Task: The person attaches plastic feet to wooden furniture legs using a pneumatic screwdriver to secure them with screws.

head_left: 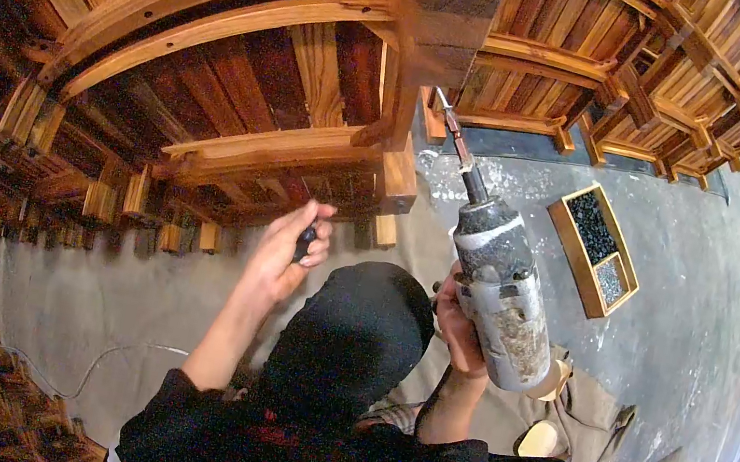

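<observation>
My right hand (461,330) is wrapped round a worn power screwdriver (502,292), its grey-white body smeared and patched. The long driver bit (451,127) points up and forward, its tip close by the square post of a wooden furniture frame (437,32). My left hand (292,242) is closed with fingers curled, below the frame's lower rail (276,152). Something small and black shows between those fingers; I cannot tell what it is. Curved rails and slats of the frame spread above my left hand.
A two-part wooden box (594,249) on the grey floor holds many small black pieces and silver ones. More slatted wooden frames (670,76) stand at the back right and along the left. A thin hose or cord (87,370) runs over the floor. Brown cloth (584,414) lies at the right.
</observation>
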Motion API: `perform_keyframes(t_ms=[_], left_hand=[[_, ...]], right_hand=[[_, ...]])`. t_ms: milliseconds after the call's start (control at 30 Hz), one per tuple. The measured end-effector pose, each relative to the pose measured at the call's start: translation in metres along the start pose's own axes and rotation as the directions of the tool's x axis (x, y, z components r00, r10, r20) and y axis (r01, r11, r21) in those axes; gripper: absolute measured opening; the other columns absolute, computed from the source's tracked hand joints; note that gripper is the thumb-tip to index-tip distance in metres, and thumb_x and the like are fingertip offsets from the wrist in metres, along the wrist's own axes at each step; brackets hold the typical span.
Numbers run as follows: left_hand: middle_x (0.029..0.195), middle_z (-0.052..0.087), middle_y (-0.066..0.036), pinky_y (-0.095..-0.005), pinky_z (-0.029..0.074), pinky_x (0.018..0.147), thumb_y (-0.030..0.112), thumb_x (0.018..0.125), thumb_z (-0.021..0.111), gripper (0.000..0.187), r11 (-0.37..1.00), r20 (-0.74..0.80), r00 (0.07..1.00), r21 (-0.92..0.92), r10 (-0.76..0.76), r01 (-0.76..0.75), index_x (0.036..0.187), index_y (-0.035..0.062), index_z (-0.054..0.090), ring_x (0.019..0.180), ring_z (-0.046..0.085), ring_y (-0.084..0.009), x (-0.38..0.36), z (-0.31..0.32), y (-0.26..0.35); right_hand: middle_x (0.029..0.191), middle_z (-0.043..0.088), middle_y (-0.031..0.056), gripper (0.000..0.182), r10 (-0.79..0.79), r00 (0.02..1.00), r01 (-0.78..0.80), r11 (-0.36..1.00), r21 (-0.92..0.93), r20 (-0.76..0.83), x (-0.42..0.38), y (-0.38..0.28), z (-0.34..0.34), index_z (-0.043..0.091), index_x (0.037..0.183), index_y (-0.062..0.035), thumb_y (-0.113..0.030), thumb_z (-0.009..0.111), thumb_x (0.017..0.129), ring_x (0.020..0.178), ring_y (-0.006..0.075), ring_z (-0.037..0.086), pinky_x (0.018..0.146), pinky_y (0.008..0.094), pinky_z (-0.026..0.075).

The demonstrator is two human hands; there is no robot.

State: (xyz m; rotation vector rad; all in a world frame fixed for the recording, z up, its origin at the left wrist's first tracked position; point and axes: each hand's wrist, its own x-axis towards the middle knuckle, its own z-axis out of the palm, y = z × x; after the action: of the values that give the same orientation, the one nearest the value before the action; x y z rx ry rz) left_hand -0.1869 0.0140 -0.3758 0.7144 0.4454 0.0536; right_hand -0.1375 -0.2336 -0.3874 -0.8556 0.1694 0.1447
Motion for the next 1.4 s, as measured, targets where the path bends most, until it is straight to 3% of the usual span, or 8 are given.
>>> perform_keyframes(t_ms=[233,333,433,567,767,867,1000,1400], left_hand=[[0.073,0.047,-0.003,-0.0189,0.03,0.047,0.023,0.094,0.051,0.036,0.994,0.187,0.978,-0.077,0.091,-0.077,0.118,-0.0029,0.046,0.06,0.04,-0.0085,0.012,0.071,0.027],[0.073,0.047,-0.002,-0.0191,0.031,0.047,0.021,0.094,0.05,0.032,0.985,0.298,0.94,-0.092,0.165,-0.143,0.115,-0.0022,0.047,0.059,0.04,-0.0081,0.017,0.086,0.037],[0.072,0.047,-0.002,-0.0192,0.031,0.046,0.018,0.094,0.051,0.025,0.977,0.313,0.926,-0.111,0.21,-0.184,0.109,-0.0007,0.05,0.058,0.041,-0.008,0.024,0.096,0.044],[0.07,0.046,-0.002,-0.0188,0.031,0.045,0.02,0.094,0.051,0.021,0.974,0.333,0.917,-0.119,0.22,-0.191,0.103,0.0003,0.051,0.057,0.041,-0.0077,0.026,0.099,0.048],[0.067,0.043,0.0,-0.0173,0.028,0.044,0.026,0.094,0.05,0.026,0.988,0.386,0.915,-0.135,0.118,-0.071,0.101,0.0003,0.05,0.055,0.038,-0.0056,0.023,0.108,0.058],[0.065,0.042,0.002,-0.0167,0.027,0.042,0.027,0.094,0.05,0.028,0.993,0.375,0.923,-0.106,0.085,-0.048,0.101,0.0007,0.049,0.053,0.036,-0.0045,0.023,0.113,0.06],[0.065,0.042,0.003,-0.0165,0.026,0.04,0.029,0.094,0.052,0.029,0.998,0.388,0.92,-0.055,0.061,-0.043,0.101,0.0008,0.05,0.051,0.034,-0.0036,0.022,0.118,0.062],[0.063,0.043,0.002,-0.0157,0.025,0.039,0.028,0.092,0.054,0.027,0.997,0.439,0.899,0.063,0.002,-0.033,0.097,0.0007,0.053,0.046,0.033,-0.0033,0.021,0.117,0.067]], right_hand=[[0.129,0.047,0.0145,0.047,-0.117,0.898,0.341,0.793,-0.505,0.424,0.009,0.022,-0.048,0.042,0.129,-0.0062,-0.034,0.044,0.091,0.121,0.028,0.043,0.103,0.0453,0.032],[0.128,0.048,0.0151,0.057,0.035,0.908,0.418,0.012,-0.909,0.418,0.004,-0.008,-0.028,0.041,0.129,-0.0058,-0.045,0.042,0.088,0.115,0.0288,0.047,0.097,0.0435,0.037],[0.125,0.05,0.0143,0.06,0.123,0.904,0.277,0.561,-0.78,0.41,0.0,-0.02,-0.021,0.041,0.129,-0.0054,-0.048,0.042,0.087,0.109,0.0297,0.05,0.094,0.0419,0.039],[0.122,0.052,0.0131,0.059,-0.107,0.836,0.469,0.649,-0.599,0.539,0.0,-0.001,-0.013,0.043,0.127,-0.0051,-0.049,0.041,0.087,0.104,0.0296,0.052,0.092,0.0389,0.04],[0.122,0.053,0.012,0.057,-0.166,0.728,0.685,0.223,-0.694,0.665,-0.005,-0.008,-0.002,0.044,0.127,-0.0072,-0.048,0.041,0.088,0.106,0.0256,0.053,0.087,0.0365,0.043],[0.115,0.058,0.0096,0.047,-0.172,0.764,0.635,0.371,-0.678,0.622,-0.004,-0.006,-0.002,0.05,0.121,-0.0091,-0.039,0.051,0.085,0.101,0.0224,0.056,0.082,0.0353,0.044],[0.096,0.066,0.0043,0.03,-0.4,0.442,0.883,0.039,-0.467,0.803,-0.005,-0.03,0.024,0.063,0.105,-0.0109,-0.02,0.066,0.076,0.089,0.0202,0.062,0.077,0.0326,0.044],[0.086,0.065,0.0116,0.027,-0.455,0.417,0.907,0.151,-0.393,0.787,-0.01,-0.041,0.039,0.063,0.088,-0.0062,-0.011,0.069,0.063,0.073,0.0293,0.064,0.063,0.0345,0.051]])
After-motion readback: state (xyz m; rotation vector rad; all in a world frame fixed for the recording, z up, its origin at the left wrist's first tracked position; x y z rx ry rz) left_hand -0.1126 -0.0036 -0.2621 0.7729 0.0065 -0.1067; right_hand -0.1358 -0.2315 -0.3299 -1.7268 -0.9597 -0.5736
